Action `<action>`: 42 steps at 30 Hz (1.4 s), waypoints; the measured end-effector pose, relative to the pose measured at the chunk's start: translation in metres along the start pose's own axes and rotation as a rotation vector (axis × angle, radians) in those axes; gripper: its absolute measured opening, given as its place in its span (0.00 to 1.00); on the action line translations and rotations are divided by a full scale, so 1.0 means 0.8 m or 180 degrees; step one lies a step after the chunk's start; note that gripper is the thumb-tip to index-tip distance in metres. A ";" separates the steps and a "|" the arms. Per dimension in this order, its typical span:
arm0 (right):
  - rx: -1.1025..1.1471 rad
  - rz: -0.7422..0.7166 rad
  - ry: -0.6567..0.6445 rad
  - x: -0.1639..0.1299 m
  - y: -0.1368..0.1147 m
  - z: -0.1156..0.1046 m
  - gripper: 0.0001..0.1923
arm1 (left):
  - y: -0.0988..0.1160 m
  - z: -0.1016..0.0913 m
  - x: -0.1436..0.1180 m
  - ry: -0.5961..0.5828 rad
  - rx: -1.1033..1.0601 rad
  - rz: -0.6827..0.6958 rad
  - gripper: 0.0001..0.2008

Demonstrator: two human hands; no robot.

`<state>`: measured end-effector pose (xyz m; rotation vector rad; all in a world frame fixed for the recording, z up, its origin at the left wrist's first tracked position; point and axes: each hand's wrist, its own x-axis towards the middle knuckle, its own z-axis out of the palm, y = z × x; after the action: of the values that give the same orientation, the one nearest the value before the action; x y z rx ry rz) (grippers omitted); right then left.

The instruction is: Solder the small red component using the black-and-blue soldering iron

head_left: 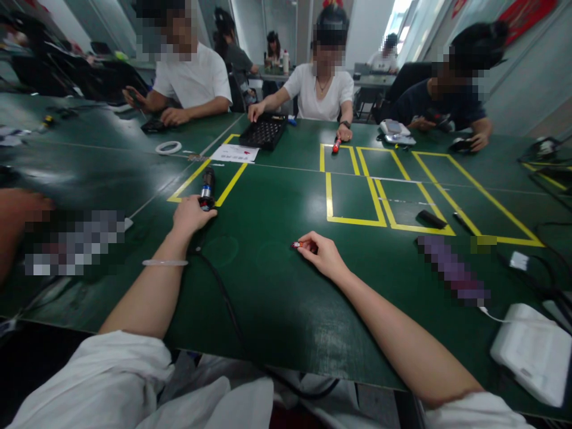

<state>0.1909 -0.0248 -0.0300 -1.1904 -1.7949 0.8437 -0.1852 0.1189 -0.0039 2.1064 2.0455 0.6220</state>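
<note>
My left hand (193, 214) rests at the near end of a dark cylinder with a blue and silver band (207, 186), which looks like a flashlight. Its fingers and thumb close round the base, and the palm side is hidden. The cylinder stands within a yellow tape outline on the green table. Further right, my right hand (322, 255) pinches a small red piece with a pale band (297, 245) between thumb and fingertips, just over the tabletop. Part of that piece is covered by the fingers, so its kind is unclear.
Across the table a co-worker touches a black tray (264, 132) and a red cylinder (336, 145). A paper sheet (235, 153) and a white ring (168, 147) lie left. Small black pieces (431, 219), a white power adapter (531, 354) and cables are right. A black cable (223, 292) crosses between my arms.
</note>
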 end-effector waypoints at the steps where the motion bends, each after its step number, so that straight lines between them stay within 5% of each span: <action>1: 0.0006 0.0005 0.0002 0.000 0.000 0.000 0.05 | 0.012 0.003 -0.005 0.0020 0.0133 -0.0136 0.30; 3: 0.0019 0.0002 0.0002 0.001 -0.001 0.000 0.05 | 0.038 0.011 -0.015 0.0036 0.0388 -0.0341 0.33; 11: 0.0015 -0.0018 0.0060 0.001 0.004 0.000 0.06 | 0.139 0.047 -0.069 -0.0206 0.0497 0.0704 0.33; 19: 0.0034 -0.0051 0.0171 0.001 0.006 -0.001 0.05 | 0.215 0.056 -0.132 -0.0635 0.0134 0.1638 0.32; 27: -0.0329 0.0064 0.0067 -0.001 0.008 0.001 0.07 | 0.233 0.059 -0.149 -0.0832 -0.0018 0.1903 0.31; 42: -0.0453 -0.0423 0.0036 -0.004 0.001 -0.004 0.06 | 0.243 0.056 -0.154 -0.0625 0.0601 0.1963 0.30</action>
<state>0.1948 -0.0274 -0.0300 -1.1476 -1.9278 0.6405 0.0129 -0.0065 0.0054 2.7973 1.3854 0.2690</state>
